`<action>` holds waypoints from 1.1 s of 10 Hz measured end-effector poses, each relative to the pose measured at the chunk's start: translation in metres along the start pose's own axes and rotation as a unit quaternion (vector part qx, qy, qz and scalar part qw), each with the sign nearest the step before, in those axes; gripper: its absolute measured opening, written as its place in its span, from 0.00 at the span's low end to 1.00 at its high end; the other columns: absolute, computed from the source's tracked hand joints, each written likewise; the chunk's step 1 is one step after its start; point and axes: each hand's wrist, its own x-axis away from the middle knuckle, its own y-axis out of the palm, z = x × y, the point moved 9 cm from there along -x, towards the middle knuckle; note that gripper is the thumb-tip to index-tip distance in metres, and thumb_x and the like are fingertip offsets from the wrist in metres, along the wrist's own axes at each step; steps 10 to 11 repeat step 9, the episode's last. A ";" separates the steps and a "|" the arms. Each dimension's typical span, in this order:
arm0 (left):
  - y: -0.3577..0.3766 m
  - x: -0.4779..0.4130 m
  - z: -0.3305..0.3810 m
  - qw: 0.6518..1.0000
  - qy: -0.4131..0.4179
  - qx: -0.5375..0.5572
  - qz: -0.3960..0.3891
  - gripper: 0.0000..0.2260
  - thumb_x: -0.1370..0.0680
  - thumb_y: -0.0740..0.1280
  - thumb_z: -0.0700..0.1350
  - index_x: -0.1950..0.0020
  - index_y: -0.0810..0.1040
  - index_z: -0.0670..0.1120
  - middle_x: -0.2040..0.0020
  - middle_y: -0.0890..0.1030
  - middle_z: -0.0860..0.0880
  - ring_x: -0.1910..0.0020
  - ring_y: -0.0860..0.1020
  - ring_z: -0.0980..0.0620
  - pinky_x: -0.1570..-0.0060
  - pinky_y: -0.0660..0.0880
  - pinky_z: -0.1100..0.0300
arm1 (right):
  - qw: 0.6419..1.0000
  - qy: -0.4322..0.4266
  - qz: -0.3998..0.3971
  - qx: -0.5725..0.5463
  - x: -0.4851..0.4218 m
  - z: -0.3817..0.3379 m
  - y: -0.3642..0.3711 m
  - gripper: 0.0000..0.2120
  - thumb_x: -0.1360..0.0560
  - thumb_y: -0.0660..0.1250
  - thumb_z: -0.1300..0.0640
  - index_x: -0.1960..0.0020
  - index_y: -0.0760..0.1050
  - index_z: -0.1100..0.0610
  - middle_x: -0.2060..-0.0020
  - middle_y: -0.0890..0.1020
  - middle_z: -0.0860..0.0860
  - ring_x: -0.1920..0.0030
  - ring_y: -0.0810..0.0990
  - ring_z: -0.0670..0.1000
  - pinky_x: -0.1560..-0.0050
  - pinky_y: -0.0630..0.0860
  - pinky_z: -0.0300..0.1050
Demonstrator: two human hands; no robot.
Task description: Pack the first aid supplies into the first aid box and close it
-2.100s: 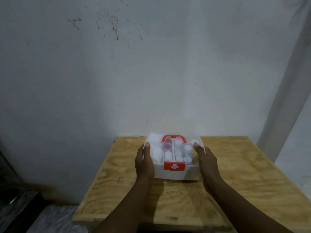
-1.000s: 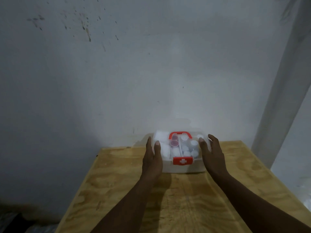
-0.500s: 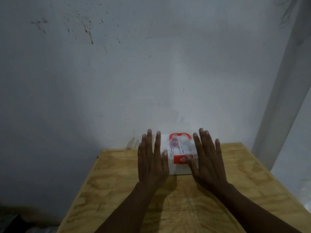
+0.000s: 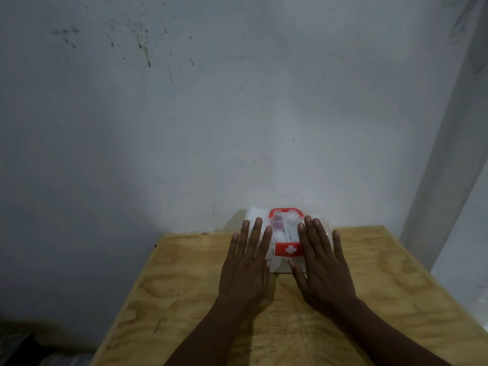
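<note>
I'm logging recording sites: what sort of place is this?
Probably a bare, dim spare room or makeshift work corner: a raw plywood table against a stained, unfinished wall, holding only a first aid box.

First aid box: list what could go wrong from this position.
1. The first aid box sits at the table's far edge by the wall; a forward push might jam or tip it.
2. The left hand and right hand are flat and open, gripping nothing; whether the red latch is fastened cannot be told.
</note>
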 end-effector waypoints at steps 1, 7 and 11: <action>0.005 -0.004 -0.002 1.000 -0.026 0.014 0.001 0.30 0.19 0.55 0.54 0.18 0.54 0.47 0.17 0.51 0.44 0.18 0.48 0.41 0.24 0.55 0.40 | 1.000 0.006 -0.011 0.003 -0.007 0.003 0.006 0.37 0.21 0.54 0.40 0.20 0.44 0.57 0.20 0.46 0.54 0.20 0.46 0.56 0.25 0.54 0.66; 0.011 -0.017 -0.010 0.977 -0.063 -0.002 -0.205 0.46 0.22 0.66 0.53 0.21 0.30 0.56 0.20 0.31 0.48 0.20 0.38 0.36 0.23 0.48 0.36 | 0.978 0.010 -0.205 0.018 -0.031 0.013 0.009 0.46 0.26 0.54 0.31 0.21 0.36 0.53 0.23 0.38 0.52 0.21 0.41 0.56 0.25 0.52 0.67; -0.048 -0.045 -0.020 0.926 -0.113 0.014 -0.360 0.35 0.21 0.65 0.50 0.18 0.52 0.53 0.17 0.53 0.46 0.20 0.57 0.40 0.24 0.59 0.42 | 0.932 0.048 -0.359 -0.004 -0.076 0.006 -0.064 0.36 0.25 0.65 0.42 0.23 0.58 0.53 0.23 0.62 0.53 0.24 0.60 0.56 0.26 0.60 0.57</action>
